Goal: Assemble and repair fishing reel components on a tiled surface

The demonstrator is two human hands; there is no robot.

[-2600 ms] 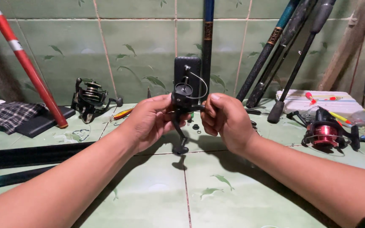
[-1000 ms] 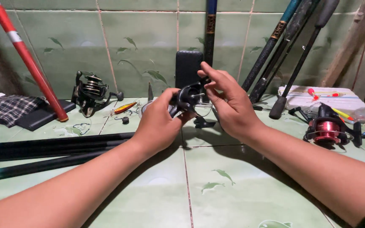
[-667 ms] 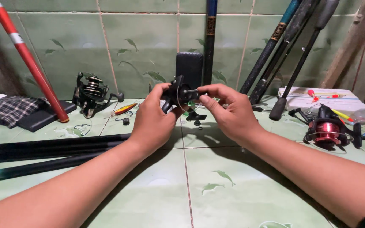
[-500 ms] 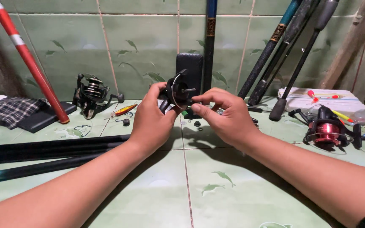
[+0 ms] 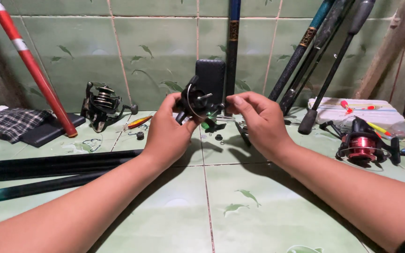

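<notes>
Green tiled floor spreads under loose small parts (image 5: 218,137) while my left hand (image 5: 167,133) stays clamped around the black reel (image 5: 194,100), held up at centre, and my right hand (image 5: 258,122) pinches its front end, so reassembly looks unfinished.

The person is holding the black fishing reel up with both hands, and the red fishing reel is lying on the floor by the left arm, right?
Not quite. The red fishing reel lies on the tiled floor by the right arm, not the left; the head view shows it. The left hand and right hand do hold the black fishing reel up.
</notes>
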